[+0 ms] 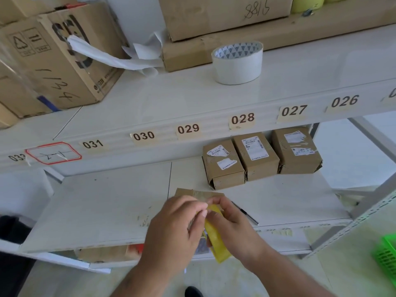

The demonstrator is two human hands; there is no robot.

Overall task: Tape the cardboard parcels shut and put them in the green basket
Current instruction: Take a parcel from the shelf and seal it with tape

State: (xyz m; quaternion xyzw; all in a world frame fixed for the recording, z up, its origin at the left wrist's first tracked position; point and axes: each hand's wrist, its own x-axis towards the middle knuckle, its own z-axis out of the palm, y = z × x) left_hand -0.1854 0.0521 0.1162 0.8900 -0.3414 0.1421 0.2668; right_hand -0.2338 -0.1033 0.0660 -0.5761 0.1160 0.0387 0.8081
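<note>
Both hands meet over the lower shelf's front edge around a yellow tape roll point(216, 241). My right hand point(233, 228) grips the roll from the right. My left hand point(177, 228) pinches at its top, fingertips at the tape's end. Just behind the hands lies a flat cardboard parcel point(192, 192), mostly hidden. Three more small cardboard parcels point(259, 155) with white labels stand side by side farther back on the same shelf. A corner of the green basket point(386, 256) shows at the right edge, on the floor.
A white tape roll point(237, 63) stands on the upper shelf point(171, 97), with large cardboard boxes point(60, 61) to its left and behind it. A thin dark pen or blade point(246, 213) lies on the lower shelf point(102, 206) right of my hands. The shelf's metal upright point(364, 213) stands before the basket.
</note>
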